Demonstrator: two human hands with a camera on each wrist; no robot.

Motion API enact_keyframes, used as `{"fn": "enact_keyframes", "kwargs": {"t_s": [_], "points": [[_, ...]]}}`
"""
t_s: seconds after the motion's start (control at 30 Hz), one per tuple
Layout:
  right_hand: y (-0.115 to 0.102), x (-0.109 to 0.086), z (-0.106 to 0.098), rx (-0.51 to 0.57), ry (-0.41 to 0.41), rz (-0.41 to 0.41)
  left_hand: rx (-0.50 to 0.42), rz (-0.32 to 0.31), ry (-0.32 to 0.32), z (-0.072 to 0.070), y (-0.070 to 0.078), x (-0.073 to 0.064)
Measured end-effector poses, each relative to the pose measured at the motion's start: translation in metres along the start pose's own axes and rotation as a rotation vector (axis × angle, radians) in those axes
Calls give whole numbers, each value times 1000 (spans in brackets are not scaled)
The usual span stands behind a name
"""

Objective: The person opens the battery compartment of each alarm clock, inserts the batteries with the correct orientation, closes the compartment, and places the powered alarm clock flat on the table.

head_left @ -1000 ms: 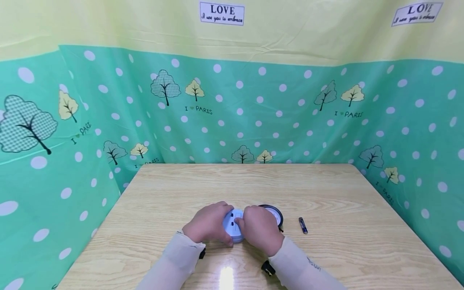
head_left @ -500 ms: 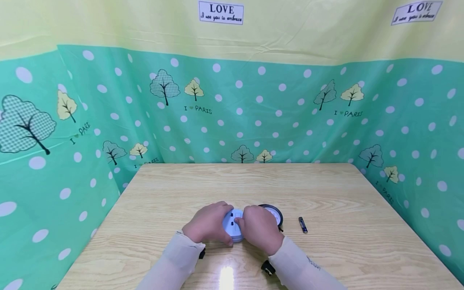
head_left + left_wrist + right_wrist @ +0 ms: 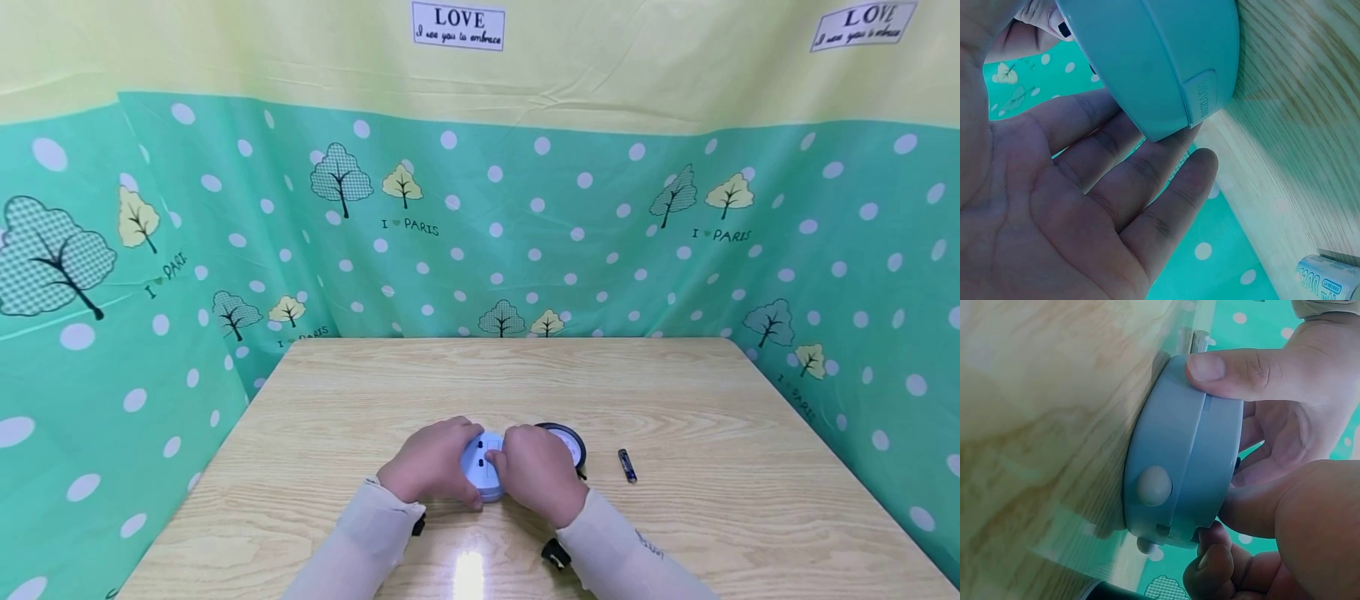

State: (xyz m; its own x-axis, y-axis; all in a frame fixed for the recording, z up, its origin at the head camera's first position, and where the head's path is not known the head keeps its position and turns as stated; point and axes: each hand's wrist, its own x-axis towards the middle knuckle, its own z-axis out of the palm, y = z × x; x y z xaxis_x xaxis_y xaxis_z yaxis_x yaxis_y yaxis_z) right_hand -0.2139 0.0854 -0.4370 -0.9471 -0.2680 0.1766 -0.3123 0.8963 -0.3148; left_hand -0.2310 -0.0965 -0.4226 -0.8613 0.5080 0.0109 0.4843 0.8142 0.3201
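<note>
A light-blue round alarm clock (image 3: 482, 479) lies on the table with its back up, two small black knobs showing. My left hand (image 3: 431, 458) grips its left side, thumb at the near edge and fingers at the far edge. On the right, my right hand (image 3: 542, 473) has curled fingers at the clock's rim and its thumb on the back, beside a rectangular cover outline. The right wrist view shows pale rounded knobs (image 3: 1155, 485) on the clock's side. Part of the cover is hidden under the right hand.
Behind the right hand lies a round black-rimmed object with a white face (image 3: 564, 442), partly hidden. A blue battery (image 3: 627, 467) lies farther right on the wooden table (image 3: 360, 392). A battery (image 3: 1329, 278) also shows low in the left wrist view. Patterned curtains (image 3: 465, 208) surround the table.
</note>
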Motion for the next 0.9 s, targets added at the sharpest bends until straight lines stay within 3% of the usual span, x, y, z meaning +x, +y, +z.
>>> {"fn": "enact_keyframes", "kwargs": {"t_s": [0.9], "points": [[2, 1, 0, 21, -28, 11, 15, 3, -7, 3, -3, 2]]}}
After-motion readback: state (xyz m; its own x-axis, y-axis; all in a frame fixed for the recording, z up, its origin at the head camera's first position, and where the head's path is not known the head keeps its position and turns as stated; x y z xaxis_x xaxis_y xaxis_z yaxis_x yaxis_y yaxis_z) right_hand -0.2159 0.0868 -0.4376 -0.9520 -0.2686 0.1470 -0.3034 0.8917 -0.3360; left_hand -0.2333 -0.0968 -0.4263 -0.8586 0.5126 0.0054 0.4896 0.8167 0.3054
